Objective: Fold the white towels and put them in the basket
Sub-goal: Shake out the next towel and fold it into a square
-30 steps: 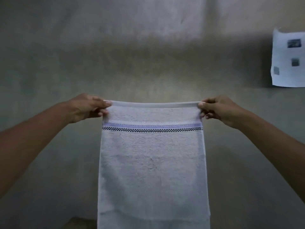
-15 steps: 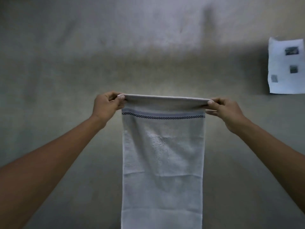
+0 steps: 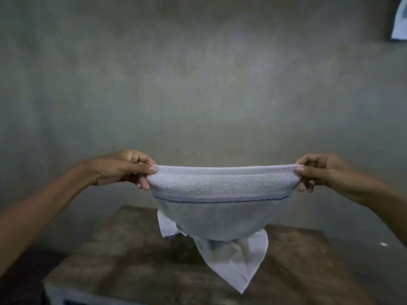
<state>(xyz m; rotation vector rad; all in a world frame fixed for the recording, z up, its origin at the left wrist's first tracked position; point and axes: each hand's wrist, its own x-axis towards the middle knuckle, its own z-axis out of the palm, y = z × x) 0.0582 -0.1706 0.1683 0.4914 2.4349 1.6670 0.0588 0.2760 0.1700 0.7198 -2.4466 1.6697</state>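
Towel (image 3: 222,188), white, stretched horizontally at chest height btwn both hands, in air above table (image 3: 123,269). Top hem taut, bowed slightly downward in middle. Thin dark stitched stripe w/ pale band running across just below terry strip. Lower part hanging down and away, bunched; loose corners dangling beneath, one pointing down toward tabletop, another poking out at lower left. Cannot tell whether lowest corner touches table or hangs just above.

Left hand (image 3: 130,170): pinched closed on towel's left top corner, thumb on top of hem, other fingers curled underneath. Forearm extended in from lower left.

Right hand (image 3: 317,172): pinched closed on right top corner, same grip, thumb on top, fingers tucked below edge. Forearm in from lower right.

Table: brown, worn wood surface, seen below and behind towel, front edge near bottom of frame. Small white speck on surface at far right.

Wall (image 3: 198,84): plain grey-green, filling upper half. Sheet of paper (image 3: 399,23) fixed to wall at top right corner, mostly cut off by frame edge.

Basket not in view. Image soft, some motion blur on towel.
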